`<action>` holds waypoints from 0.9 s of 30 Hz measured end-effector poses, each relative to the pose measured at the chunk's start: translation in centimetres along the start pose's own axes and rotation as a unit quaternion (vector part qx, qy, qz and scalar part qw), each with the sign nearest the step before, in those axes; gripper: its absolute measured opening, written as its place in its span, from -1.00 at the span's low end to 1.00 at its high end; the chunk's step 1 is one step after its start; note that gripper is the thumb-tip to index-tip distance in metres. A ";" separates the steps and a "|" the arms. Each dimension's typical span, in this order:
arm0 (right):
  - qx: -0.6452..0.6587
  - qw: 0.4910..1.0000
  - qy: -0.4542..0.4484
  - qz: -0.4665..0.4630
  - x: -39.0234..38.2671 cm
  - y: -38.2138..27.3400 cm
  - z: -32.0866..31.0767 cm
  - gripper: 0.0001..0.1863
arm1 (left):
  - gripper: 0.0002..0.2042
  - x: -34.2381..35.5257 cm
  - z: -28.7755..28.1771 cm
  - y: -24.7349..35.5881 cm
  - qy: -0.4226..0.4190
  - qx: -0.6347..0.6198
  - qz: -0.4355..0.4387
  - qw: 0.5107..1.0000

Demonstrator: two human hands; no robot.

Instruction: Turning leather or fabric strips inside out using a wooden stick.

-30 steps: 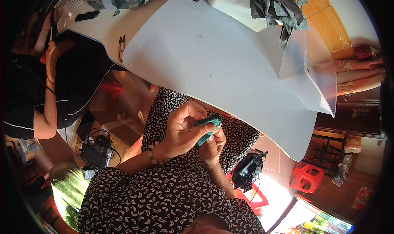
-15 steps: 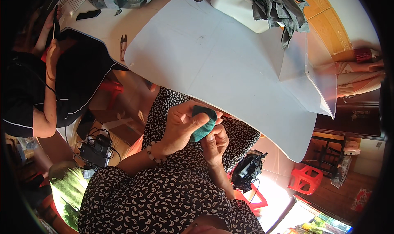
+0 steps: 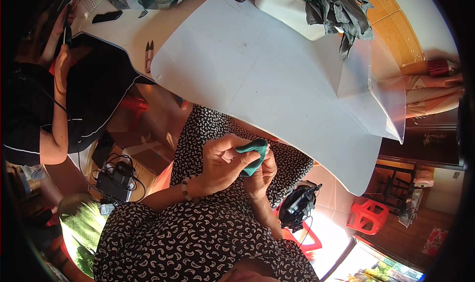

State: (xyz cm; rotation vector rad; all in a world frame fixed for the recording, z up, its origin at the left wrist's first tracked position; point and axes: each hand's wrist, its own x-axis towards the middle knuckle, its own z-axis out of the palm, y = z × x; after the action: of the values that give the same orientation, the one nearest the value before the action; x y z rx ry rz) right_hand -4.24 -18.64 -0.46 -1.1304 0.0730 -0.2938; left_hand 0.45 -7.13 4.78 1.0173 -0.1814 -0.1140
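Observation:
I hold a small folded piece of dark green cloth over my lap, just in front of the pale table's near edge. My left hand, with a bead bracelet at the wrist, is closed on the cloth from the left, thumb across it. My right hand pinches the cloth from the lower right with curled fingers. Some of those fingertips are hidden behind the cloth. My lap is covered by black fabric with small white crescents.
Pale tabletop carries a white bin of grey cloth strips and a clear panel. Small snips lie left of it. A person in black works at left. Cables and chargers sit lower left; red stool at right.
The green cloth turned more upright half a second ago and is now folded over again, a little to the right. My left hand has moved slightly down and right with it.

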 end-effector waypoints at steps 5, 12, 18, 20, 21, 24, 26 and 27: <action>-0.042 0.998 -0.028 -0.024 0.3 -0.4 -1.0 -0.86 | -0.84 0.7 0.1 1.3 -0.006 -0.052 -0.049 0.997; -0.003 1.000 -0.013 -0.025 0.1 -0.7 0.2 -0.88 | -0.89 0.3 -0.2 -0.1 -0.007 0.013 -0.013 1.000; -0.278 0.947 -0.018 -0.158 0.8 -1.6 -2.0 -0.85 | -0.87 0.4 -1.0 0.7 -0.054 0.073 0.039 0.995; -0.318 0.925 -0.035 -0.204 0.9 -1.5 -2.2 -0.85 | -0.87 0.6 -0.6 1.5 -0.044 0.015 0.016 0.999; -0.318 0.925 -0.035 -0.205 0.8 -1.5 -2.0 -0.85 | -0.87 0.8 -0.5 1.8 -0.034 -0.043 -0.008 0.998; -0.235 0.958 0.006 -0.167 0.4 -1.0 -1.1 -0.87 | -0.87 0.8 -0.7 1.1 -0.033 0.009 0.004 0.999; -0.250 0.954 0.004 -0.165 0.5 -1.4 -1.0 -0.87 | -0.83 0.5 -0.9 0.5 -0.024 0.066 0.034 0.997; -0.265 0.950 0.003 -0.164 0.5 -1.6 -1.1 -0.88 | -0.83 0.5 -0.8 0.5 -0.023 0.066 0.033 0.997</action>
State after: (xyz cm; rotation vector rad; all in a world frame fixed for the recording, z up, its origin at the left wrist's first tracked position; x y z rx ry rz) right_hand -4.30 -20.32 0.57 -1.6805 -0.0343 -0.5982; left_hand 1.10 -6.26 4.88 1.1388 -0.2665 -0.0653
